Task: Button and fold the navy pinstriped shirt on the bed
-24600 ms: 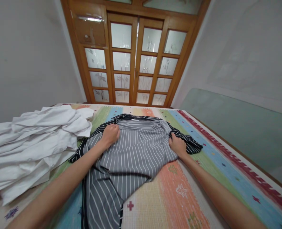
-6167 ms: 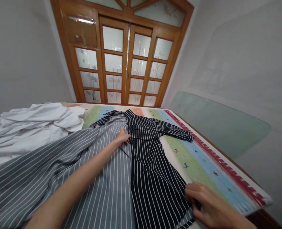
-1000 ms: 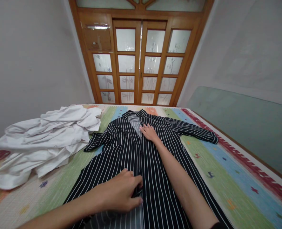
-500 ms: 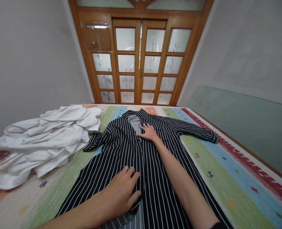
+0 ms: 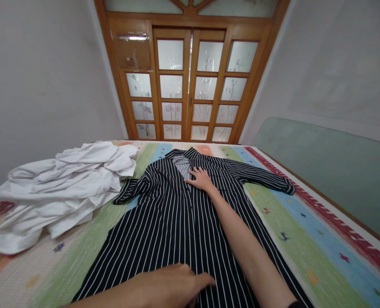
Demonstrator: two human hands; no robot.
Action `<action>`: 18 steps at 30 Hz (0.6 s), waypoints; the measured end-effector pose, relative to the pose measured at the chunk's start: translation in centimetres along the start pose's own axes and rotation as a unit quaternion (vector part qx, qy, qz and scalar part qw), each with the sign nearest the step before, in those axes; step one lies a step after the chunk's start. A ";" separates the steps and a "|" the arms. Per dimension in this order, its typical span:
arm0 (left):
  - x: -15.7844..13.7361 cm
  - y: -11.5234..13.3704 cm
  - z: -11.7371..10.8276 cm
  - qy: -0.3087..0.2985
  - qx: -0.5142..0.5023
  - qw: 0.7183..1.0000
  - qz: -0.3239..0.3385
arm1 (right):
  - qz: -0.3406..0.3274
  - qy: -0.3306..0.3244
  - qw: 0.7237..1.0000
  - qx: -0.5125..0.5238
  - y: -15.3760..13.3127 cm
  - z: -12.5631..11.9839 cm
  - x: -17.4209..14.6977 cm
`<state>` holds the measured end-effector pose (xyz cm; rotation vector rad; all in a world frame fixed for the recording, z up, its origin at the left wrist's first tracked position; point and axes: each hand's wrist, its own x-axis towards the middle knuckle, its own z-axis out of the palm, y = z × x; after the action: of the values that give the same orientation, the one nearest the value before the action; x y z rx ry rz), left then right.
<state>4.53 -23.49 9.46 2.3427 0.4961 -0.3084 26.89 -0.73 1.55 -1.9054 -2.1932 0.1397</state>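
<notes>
A black shirt with white stripes [image 5: 164,214] lies front up, its collar at the far end and its button front running toward me. My right hand [image 5: 200,179] rests flat on the upper chest beside the neck opening, fingers spread. Low in the picture, my left hand [image 5: 173,284] is over the lower front of the shirt, at the button edge. Its fingers curl down around the cloth, mostly hidden behind the back of the hand, while the thumb points right. The hem is out of frame.
A crumpled pile of white cloth [image 5: 61,188] lies to the left on the colourful striped cover [image 5: 292,235]. A pale green panel [image 5: 325,167] stands along the right edge. Beyond the far edge are wooden doors with glass panes [image 5: 190,77].
My left hand has moved toward me down the shirt's front edge. The turned-back flap with the pale inside no longer shows. My right hand has stayed on the chest.
</notes>
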 end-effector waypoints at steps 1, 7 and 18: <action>0.0 0.2 0.0 -0.012 0.006 1.000 0.017 | 0.000 0.000 1.000 0.001 0.0 0.0 0.0; -0.7 0.0 -0.8 0.013 0.018 0.997 0.073 | 0.002 0.000 1.000 -0.001 0.0 0.0 0.2; -1.8 -17.3 -8.0 0.331 0.273 0.793 -0.432 | 0.010 -0.006 1.000 0.002 0.0 0.0 0.3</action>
<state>-3.94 -6.80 5.47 2.5607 2.0850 -0.0021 26.83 -0.38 1.58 -1.9311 -2.1804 0.1590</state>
